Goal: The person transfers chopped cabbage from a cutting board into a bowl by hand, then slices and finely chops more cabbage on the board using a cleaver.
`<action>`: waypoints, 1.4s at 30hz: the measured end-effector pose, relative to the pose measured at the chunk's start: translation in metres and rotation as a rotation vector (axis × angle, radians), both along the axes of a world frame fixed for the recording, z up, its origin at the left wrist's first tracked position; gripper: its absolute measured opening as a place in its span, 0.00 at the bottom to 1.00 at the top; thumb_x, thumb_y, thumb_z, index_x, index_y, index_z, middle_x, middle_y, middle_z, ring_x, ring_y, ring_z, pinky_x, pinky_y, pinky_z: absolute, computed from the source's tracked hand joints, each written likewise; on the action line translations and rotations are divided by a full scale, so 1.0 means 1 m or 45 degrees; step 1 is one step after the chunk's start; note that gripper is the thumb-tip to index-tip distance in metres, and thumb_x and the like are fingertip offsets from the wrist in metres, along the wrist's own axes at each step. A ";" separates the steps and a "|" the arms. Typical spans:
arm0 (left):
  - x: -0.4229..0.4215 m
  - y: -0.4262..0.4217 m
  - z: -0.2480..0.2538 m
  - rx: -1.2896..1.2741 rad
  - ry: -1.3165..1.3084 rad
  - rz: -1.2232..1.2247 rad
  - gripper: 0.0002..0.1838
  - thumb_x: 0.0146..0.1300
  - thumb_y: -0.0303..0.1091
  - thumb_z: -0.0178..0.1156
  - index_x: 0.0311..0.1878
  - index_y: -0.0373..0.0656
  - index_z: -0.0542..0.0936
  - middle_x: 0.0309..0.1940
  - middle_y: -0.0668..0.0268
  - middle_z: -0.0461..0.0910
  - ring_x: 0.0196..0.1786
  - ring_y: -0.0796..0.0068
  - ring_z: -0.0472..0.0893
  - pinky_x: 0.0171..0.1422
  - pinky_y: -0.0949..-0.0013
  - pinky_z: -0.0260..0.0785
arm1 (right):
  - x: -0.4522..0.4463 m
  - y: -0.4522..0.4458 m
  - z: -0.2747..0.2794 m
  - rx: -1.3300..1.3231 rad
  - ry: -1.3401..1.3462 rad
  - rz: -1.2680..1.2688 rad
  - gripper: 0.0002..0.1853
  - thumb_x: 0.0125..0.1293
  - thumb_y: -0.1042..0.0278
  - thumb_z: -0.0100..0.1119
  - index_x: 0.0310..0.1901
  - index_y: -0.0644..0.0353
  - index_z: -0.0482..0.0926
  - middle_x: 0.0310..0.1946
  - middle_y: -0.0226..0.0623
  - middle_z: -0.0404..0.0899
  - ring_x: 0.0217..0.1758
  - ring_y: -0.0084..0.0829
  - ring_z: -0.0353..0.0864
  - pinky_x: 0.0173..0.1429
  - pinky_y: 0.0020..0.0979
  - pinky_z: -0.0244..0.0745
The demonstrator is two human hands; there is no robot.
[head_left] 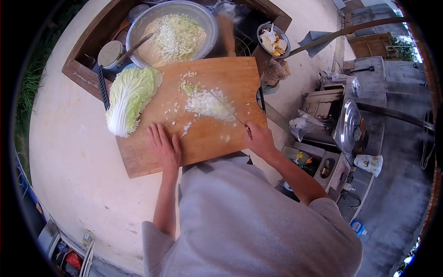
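Observation:
A wooden cutting board (217,138) lies in front of me, with a pile of finely chopped cabbage (207,105) on its middle. My right hand (260,138) is closed around the handle of a kitchen knife (240,121) at the board's right side. The blade reaches up and left over the chopped pile, seen nearly edge-on. Flat on the board's lower left rests my left hand (165,147), fingers stretched out and holding nothing. Beyond it, a napa cabbage piece (131,99) lies over the board's left edge.
Behind the board stands a large metal basin (210,23) of chopped cabbage and a pale crumbly mix, with a stick across its rim. A lidded jar (110,54) is left of it. A small bowl (285,51) sits at the right. Further right is a large metal lid (349,124).

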State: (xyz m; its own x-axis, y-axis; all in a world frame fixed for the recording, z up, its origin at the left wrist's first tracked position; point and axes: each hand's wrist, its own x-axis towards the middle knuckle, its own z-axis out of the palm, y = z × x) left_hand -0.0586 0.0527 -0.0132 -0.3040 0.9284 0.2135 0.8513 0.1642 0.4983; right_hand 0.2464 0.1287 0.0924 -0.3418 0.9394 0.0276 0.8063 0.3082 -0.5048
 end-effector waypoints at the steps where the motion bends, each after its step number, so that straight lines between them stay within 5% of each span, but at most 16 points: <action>1: 0.006 0.006 0.000 0.024 -0.021 -0.025 0.34 0.72 0.37 0.57 0.76 0.32 0.62 0.78 0.46 0.59 0.80 0.42 0.56 0.82 0.43 0.48 | 0.012 0.002 -0.005 0.019 -0.055 -0.065 0.06 0.65 0.71 0.60 0.42 0.58 0.75 0.30 0.47 0.82 0.32 0.52 0.83 0.32 0.50 0.75; 9: 0.062 0.044 0.019 0.054 -0.554 -0.381 0.30 0.72 0.29 0.54 0.75 0.30 0.62 0.78 0.43 0.57 0.79 0.42 0.59 0.81 0.49 0.53 | 0.038 0.001 -0.037 -0.062 -0.316 -0.337 0.09 0.68 0.67 0.58 0.47 0.57 0.74 0.33 0.49 0.84 0.34 0.53 0.85 0.34 0.52 0.77; 16: 0.062 0.044 0.026 0.215 -0.525 -0.377 0.23 0.64 0.19 0.58 0.63 0.35 0.75 0.67 0.46 0.71 0.70 0.44 0.70 0.75 0.52 0.62 | -0.043 -0.023 -0.032 -0.091 -0.072 -0.190 0.10 0.66 0.69 0.61 0.46 0.58 0.73 0.35 0.48 0.84 0.33 0.53 0.84 0.34 0.51 0.77; 23: 0.036 0.039 0.040 0.455 -0.536 -0.182 0.19 0.59 0.14 0.58 0.53 0.38 0.80 0.53 0.51 0.77 0.56 0.49 0.77 0.62 0.57 0.68 | -0.027 -0.018 -0.003 -0.037 0.161 -0.089 0.10 0.62 0.69 0.64 0.43 0.60 0.76 0.33 0.43 0.84 0.32 0.48 0.84 0.36 0.43 0.79; 27: 0.043 0.038 0.056 0.086 -0.367 -1.067 0.20 0.56 0.22 0.64 0.54 0.42 0.81 0.61 0.58 0.77 0.64 0.57 0.75 0.67 0.55 0.68 | 0.024 -0.010 -0.004 -0.367 0.169 -0.158 0.09 0.62 0.69 0.64 0.42 0.61 0.77 0.26 0.44 0.80 0.29 0.48 0.81 0.34 0.42 0.75; 32: 0.106 0.058 0.013 0.328 -0.160 -1.626 0.20 0.52 0.33 0.60 0.50 0.42 0.86 0.60 0.62 0.80 0.69 0.58 0.74 0.78 0.54 0.61 | 0.057 0.003 -0.001 -0.487 0.112 -0.184 0.10 0.63 0.67 0.65 0.43 0.61 0.78 0.24 0.49 0.76 0.26 0.49 0.78 0.33 0.40 0.72; 35: 0.108 0.074 0.014 0.130 -0.019 -1.685 0.22 0.57 0.33 0.60 0.56 0.41 0.84 0.66 0.64 0.78 0.75 0.59 0.67 0.83 0.51 0.52 | 0.062 0.013 0.003 -0.495 0.109 -0.212 0.12 0.64 0.65 0.66 0.45 0.62 0.78 0.23 0.48 0.75 0.24 0.46 0.76 0.33 0.39 0.72; 39: 0.089 0.101 0.013 0.254 0.208 -1.353 0.20 0.59 0.32 0.58 0.53 0.40 0.85 0.66 0.63 0.77 0.75 0.58 0.68 0.81 0.51 0.56 | 0.066 0.012 -0.005 -0.500 0.203 -0.275 0.12 0.66 0.66 0.64 0.46 0.62 0.77 0.22 0.43 0.75 0.23 0.34 0.77 0.32 0.35 0.72; 42: 0.070 0.109 0.036 0.338 0.068 -1.393 0.26 0.55 0.34 0.60 0.59 0.41 0.81 0.69 0.60 0.74 0.74 0.58 0.69 0.76 0.51 0.62 | 0.071 0.004 -0.018 -0.684 0.475 -0.431 0.10 0.70 0.68 0.62 0.47 0.63 0.77 0.21 0.34 0.75 0.22 0.24 0.75 0.30 0.29 0.71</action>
